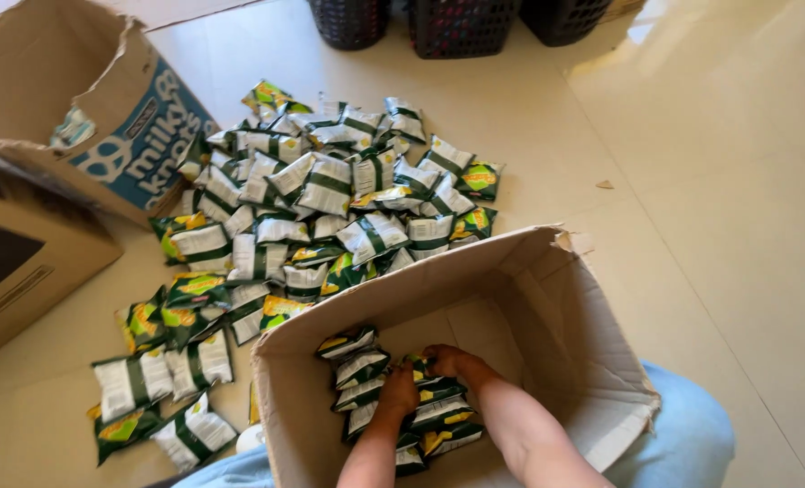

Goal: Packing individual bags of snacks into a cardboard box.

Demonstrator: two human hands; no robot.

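Foil packets: small green-and-white snack packets (pixel 377 380) lie in rows on the bottom of the open cardboard box (pixel 583 298) between my knees; they look light, puffy and crinkly, likely slippery and easy to crush.
Where to hold: I judge the flat sealed ends the safest grip, or a light pinch across the middle, with no squeezing.
Left fingers: my left hand (pixel 397 390) rests knuckles-up on the rows in the box; fingers are curled down among the packets, and I cannot tell whether they grip one.
Right fingers: my right hand (pixel 449 361) lies just beside the left, fingertips on a packet at the far end of the rows; fingers bent and close together, hold not visible.
Box in front: only part of its bottom is covered, along the near left side; the right part shows bare cardboard.
Floor heap: a big loose pile of packets (pixel 330 194) on the tiled floor (pixel 710 181) beyond the box, some face up, some face down.
Other containers: a torn blue-and-white printed carton (pixel 136 136) at far left, its inside mostly hidden; dark plastic baskets (pixel 461 23) at the top edge, contents hidden.
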